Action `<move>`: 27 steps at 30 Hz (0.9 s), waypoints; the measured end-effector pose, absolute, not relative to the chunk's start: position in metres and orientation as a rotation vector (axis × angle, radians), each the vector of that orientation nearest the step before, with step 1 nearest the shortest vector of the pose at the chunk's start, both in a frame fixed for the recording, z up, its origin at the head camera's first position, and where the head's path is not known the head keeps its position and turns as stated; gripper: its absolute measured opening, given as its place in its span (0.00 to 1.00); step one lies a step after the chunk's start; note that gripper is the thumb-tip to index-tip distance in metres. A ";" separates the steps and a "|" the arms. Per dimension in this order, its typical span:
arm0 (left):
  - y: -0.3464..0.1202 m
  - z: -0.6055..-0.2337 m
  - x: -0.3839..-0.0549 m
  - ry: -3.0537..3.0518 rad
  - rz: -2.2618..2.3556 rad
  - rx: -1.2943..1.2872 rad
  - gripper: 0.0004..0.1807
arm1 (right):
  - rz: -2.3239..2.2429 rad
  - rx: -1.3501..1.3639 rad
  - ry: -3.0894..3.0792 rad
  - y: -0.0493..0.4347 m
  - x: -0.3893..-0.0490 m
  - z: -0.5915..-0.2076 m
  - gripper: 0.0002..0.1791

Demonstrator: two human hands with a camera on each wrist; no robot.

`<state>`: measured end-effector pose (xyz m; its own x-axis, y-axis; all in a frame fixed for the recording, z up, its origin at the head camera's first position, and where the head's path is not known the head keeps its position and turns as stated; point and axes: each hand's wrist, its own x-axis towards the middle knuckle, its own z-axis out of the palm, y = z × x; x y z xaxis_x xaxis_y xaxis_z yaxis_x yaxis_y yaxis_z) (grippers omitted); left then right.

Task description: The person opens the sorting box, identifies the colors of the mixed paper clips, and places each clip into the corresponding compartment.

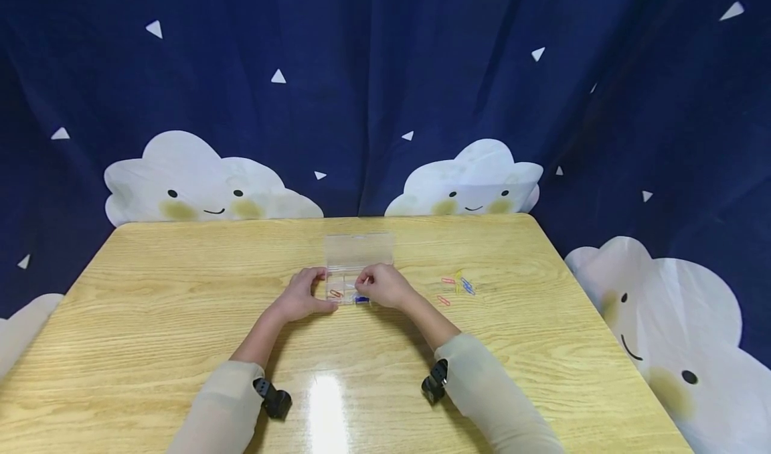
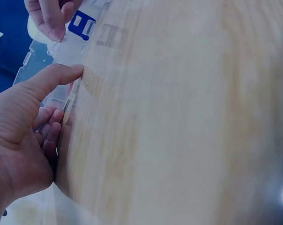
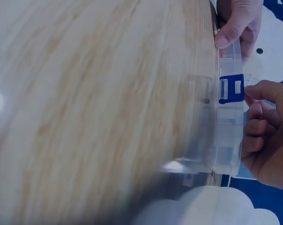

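A clear plastic compartment box (image 1: 334,281) stands on the table with its transparent lid (image 1: 359,250) raised at the far side. A blue latch (image 3: 232,89) is on its near side. My left hand (image 1: 298,296) grips the box's left end, thumb at the near edge and fingers round the far part. Red paper clips (image 1: 336,294) lie in a left compartment. Over the middle of the box, my right hand (image 1: 385,285) pinches a pale paper clip (image 3: 248,79) between thumb and index finger. Its fingers partly hide the right compartments in the head view.
To the right of the box lie several loose paper clips: red clips (image 1: 444,300), blue clips (image 1: 467,286) and yellow ones (image 1: 458,274). The wooden table (image 1: 181,293) meets a dark blue curtain (image 1: 325,106) with cloud shapes behind it.
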<state>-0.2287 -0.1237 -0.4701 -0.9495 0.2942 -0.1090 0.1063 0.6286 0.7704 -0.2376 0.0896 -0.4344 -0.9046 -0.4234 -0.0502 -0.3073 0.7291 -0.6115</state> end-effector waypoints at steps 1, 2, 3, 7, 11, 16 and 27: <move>-0.124 -0.470 -0.229 2.625 1.225 0.328 0.43 | -0.912 -0.584 2.749 0.089 -0.238 -0.435 0.08; -0.124 -0.469 -0.229 2.624 1.225 0.330 0.43 | -0.905 -0.582 2.750 0.089 -0.238 -0.434 0.08; -0.124 -0.469 -0.229 2.622 1.225 0.331 0.43 | -0.898 -0.578 2.752 0.088 -0.238 -0.434 0.08; -0.124 -0.470 -0.229 2.614 1.221 0.334 0.43 | -0.871 -0.575 2.765 0.087 -0.239 -0.434 0.08; -0.125 -0.469 -0.228 2.604 1.241 0.345 0.44 | -0.862 -0.577 2.780 0.086 -0.239 -0.434 0.08; -0.124 -0.466 -0.225 2.629 1.238 0.381 0.45 | -0.875 -0.569 2.780 0.086 -0.238 -0.433 0.07; -0.124 -0.471 -0.228 2.610 1.219 0.325 0.43 | -0.949 -0.562 2.773 0.090 -0.235 -0.431 0.07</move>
